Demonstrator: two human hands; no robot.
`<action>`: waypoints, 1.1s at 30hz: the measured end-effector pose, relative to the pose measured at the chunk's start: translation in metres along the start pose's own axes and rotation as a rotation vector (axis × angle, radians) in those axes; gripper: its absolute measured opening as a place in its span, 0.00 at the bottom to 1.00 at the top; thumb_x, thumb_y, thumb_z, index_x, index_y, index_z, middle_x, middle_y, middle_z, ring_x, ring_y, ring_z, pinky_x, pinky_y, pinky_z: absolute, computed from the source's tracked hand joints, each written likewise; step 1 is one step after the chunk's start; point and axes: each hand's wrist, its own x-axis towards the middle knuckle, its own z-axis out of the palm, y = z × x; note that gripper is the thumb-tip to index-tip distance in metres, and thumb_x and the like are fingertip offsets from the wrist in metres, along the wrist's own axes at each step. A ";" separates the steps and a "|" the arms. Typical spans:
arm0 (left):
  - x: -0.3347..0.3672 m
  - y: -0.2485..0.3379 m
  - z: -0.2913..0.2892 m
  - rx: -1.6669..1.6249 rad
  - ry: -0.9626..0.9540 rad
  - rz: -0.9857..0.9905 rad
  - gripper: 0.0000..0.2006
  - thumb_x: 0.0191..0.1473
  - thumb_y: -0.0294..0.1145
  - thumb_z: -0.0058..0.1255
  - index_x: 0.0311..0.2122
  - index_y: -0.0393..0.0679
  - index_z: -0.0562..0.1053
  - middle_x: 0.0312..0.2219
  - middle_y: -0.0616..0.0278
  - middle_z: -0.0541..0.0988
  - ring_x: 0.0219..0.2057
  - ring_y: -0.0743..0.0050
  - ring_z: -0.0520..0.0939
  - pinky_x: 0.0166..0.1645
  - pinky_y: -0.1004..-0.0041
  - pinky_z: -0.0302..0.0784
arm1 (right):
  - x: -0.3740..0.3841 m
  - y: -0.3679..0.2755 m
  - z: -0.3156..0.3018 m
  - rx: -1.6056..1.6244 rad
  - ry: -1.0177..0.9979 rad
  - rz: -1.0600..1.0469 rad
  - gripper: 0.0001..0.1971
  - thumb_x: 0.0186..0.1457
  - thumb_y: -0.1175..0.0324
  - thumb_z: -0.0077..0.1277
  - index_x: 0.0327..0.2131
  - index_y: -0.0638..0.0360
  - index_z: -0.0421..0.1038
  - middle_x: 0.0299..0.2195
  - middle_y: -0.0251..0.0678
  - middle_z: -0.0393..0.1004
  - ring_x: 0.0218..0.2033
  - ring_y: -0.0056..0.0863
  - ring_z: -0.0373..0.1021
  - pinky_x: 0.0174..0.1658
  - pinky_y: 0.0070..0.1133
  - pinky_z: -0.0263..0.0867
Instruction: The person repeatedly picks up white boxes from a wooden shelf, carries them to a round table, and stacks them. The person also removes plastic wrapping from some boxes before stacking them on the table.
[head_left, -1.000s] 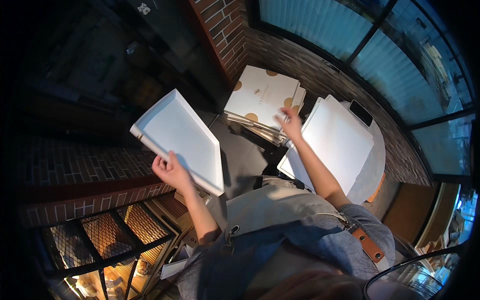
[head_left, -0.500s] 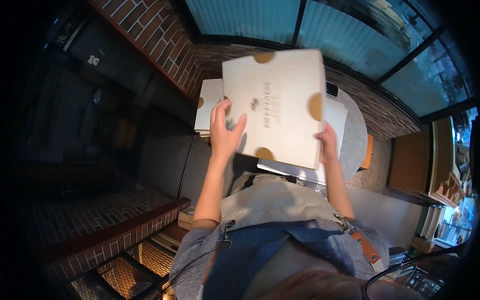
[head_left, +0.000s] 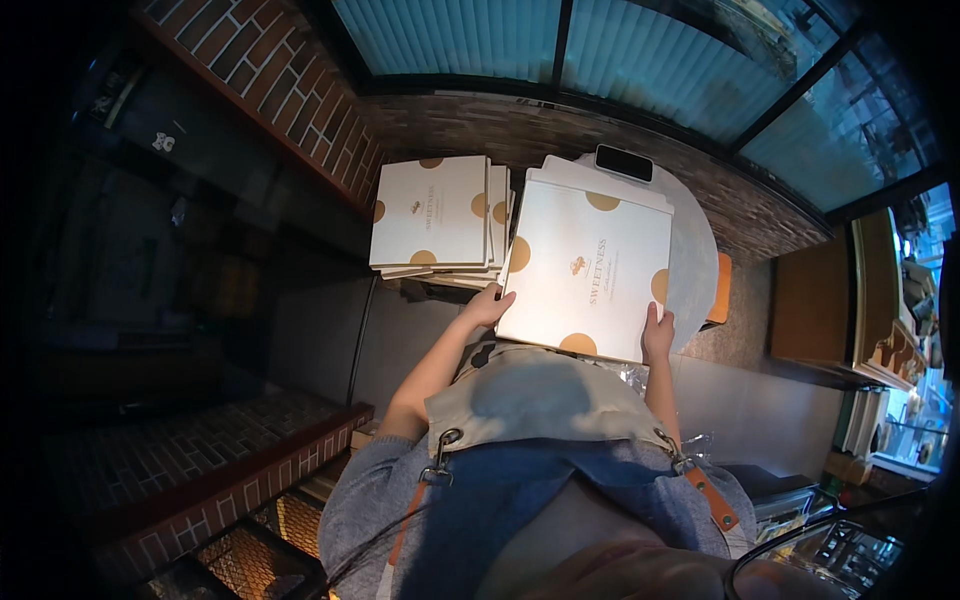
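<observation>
A flat white square box [head_left: 562, 225] with gold half-circles on its edges lies between my hands, in front of my apron and over the round grey table. My left hand [head_left: 489, 306] grips its near left edge, thumb on top. On the right edge, near the close corner, my right hand [head_left: 658, 335] is closed with its thumb up. White flat cardboard pieces [head_left: 563, 176] stick out past the box's far edge. Whether the box rests on them or is held just above, I cannot tell.
To the left stands a stack of similar white boxes [head_left: 450, 230]. A black phone-like device [head_left: 624, 163] sits at the far side of the round table [head_left: 700, 250]. Beyond are a brick wall and windows. A brown cabinet [head_left: 815, 310] stands at the right.
The box has come down from a raised, tilted position and lies flatter over the table. My left hand has moved from its face to its edge. The left stack is now uncovered.
</observation>
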 end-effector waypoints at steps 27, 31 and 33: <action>-0.105 -0.040 -0.087 -1.287 -0.079 0.360 0.20 0.54 0.29 0.51 0.51 0.47 0.59 0.45 0.54 0.73 0.46 0.60 0.76 0.45 0.61 0.79 | 0.023 -0.145 0.062 0.498 -0.234 0.041 0.23 0.57 0.50 0.48 0.29 0.66 0.73 0.24 0.29 0.70 0.26 0.18 0.61 0.32 0.17 0.59; -0.107 -0.088 -0.133 -1.462 0.294 0.379 0.17 0.58 0.27 0.44 0.52 0.43 0.59 0.44 0.49 0.73 0.40 0.55 0.80 0.40 0.57 0.81 | 0.010 -0.203 0.143 0.455 -0.471 -0.125 0.20 0.58 0.56 0.50 0.35 0.69 0.74 0.29 0.32 0.73 0.31 0.18 0.65 0.37 0.15 0.62; -0.103 -0.109 -0.159 -1.489 0.399 0.363 0.17 0.59 0.29 0.42 0.52 0.41 0.59 0.43 0.48 0.74 0.40 0.54 0.80 0.40 0.57 0.81 | -0.002 -0.220 0.182 0.470 -0.513 -0.257 0.22 0.56 0.57 0.51 0.45 0.70 0.69 0.34 0.38 0.74 0.36 0.22 0.68 0.42 0.19 0.64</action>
